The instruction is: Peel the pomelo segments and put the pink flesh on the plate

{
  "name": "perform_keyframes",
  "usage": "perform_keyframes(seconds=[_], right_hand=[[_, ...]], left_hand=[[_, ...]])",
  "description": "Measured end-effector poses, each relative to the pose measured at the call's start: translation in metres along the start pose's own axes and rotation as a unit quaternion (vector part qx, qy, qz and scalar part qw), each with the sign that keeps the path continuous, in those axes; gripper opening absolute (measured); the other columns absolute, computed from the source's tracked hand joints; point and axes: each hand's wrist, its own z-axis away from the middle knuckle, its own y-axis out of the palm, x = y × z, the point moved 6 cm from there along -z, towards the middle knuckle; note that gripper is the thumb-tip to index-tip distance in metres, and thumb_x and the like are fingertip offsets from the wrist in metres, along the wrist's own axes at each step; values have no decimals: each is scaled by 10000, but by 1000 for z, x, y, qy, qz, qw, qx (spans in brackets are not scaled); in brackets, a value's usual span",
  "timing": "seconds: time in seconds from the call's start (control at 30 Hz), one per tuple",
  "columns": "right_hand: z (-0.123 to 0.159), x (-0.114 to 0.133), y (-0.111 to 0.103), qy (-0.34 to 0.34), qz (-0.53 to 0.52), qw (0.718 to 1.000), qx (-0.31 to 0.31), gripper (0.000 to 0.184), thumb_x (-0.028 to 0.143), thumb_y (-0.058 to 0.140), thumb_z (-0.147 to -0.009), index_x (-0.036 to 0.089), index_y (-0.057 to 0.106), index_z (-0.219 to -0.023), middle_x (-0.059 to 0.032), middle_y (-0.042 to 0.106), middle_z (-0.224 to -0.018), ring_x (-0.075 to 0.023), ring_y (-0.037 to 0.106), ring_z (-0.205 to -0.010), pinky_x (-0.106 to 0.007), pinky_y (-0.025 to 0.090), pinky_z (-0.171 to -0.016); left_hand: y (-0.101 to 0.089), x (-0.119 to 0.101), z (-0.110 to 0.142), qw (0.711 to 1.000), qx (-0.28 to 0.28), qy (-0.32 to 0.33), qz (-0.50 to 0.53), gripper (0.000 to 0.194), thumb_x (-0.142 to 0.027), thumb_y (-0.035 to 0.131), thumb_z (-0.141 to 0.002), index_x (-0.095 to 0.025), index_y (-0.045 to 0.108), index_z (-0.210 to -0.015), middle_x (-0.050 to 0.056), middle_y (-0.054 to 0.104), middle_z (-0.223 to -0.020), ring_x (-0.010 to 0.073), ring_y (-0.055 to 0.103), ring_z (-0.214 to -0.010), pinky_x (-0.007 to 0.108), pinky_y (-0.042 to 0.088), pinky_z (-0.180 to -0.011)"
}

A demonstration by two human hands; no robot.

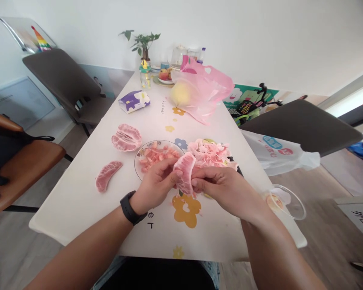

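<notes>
Between my two hands, over the near edge of a plate, is a pink pomelo segment [186, 171]. My left hand [159, 181] grips its left side with thumb and fingers. On its right edge, my right hand [214, 181] is closed in a pinch. Small pieces of pink pulp fill the patterned plate [136, 155] just beyond my left hand. A heap of pale pink peelings [210, 153] lies beyond my right hand. To the left are a larger peeled pomelo chunk [126, 138] and a single loose segment [108, 176].
A purple tissue pack [134, 101] and a pink plastic bag [210, 90] with a yellow round fruit [180, 94] lie farther back. A plant [144, 44] and fruit plate stand at the far end. A clear plastic lid [290, 205] is at the right edge. Chairs flank the table.
</notes>
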Motion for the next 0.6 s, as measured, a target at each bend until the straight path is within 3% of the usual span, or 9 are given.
perform_keyframes(seconds=[0.23, 0.4, 0.6], right_hand=[[-4, 4, 0, 49, 59, 997, -3, 210, 279, 627, -860, 232, 729, -682, 30, 610, -608, -110, 442, -516, -259, 318, -465], [-8, 2, 3, 58, 65, 996, -24, 195, 308, 649, -845, 229, 670, -667, 36, 564, -592, -107, 416, -496, -257, 296, -443], [-8, -8, 8, 58, 31, 998, -24, 191, 343, 656, -848, 215, 642, -707, 20, 628, -644, -125, 503, -567, -255, 342, -503]], left_hand=[[0, 7, -1, 1000, 8, 6, -3, 399, -463, 753, -953, -173, 727, -1226, 52, 717, -913, 148, 622, -754, 259, 540, -676], [-1, 9, -2, 1000, 2, 5, -22, 415, -485, 748, -953, -182, 734, -1236, 63, 725, -958, 167, 643, -808, 281, 560, -720], [1, 7, -2, 999, 20, -23, 16, 448, -505, 755, -943, -160, 736, -1228, 31, 690, -824, 127, 602, -665, 250, 533, -614]])
